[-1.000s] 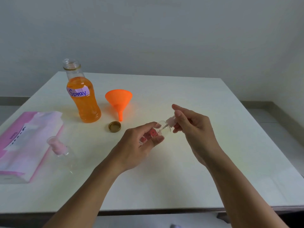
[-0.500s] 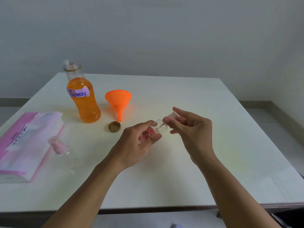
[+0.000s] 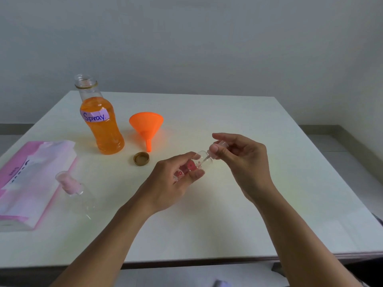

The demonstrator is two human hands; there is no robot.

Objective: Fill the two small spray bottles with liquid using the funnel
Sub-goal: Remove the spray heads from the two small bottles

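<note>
A: What's the funnel made of?
B: The funnel (image 3: 146,125) looks like smooth orange plastic with a soft sheen. The big bottle (image 3: 101,129) is clear glossy plastic, with a matt paper label (image 3: 94,116).
A: And the small ones?
B: The held spray bottle (image 3: 200,162) is clear and shiny, glass or plastic (I can't tell), with a red flower print. Its spray head (image 3: 223,144) is clear plastic. The lying spray bottle (image 3: 71,184) is just as transparent.
A: The rest?
B: The bottle cap (image 3: 141,158) has a gold metallic sheen. The tissue pack (image 3: 31,179) is glossy pink film, and the table (image 3: 228,112) is smooth, matt white.
</note>
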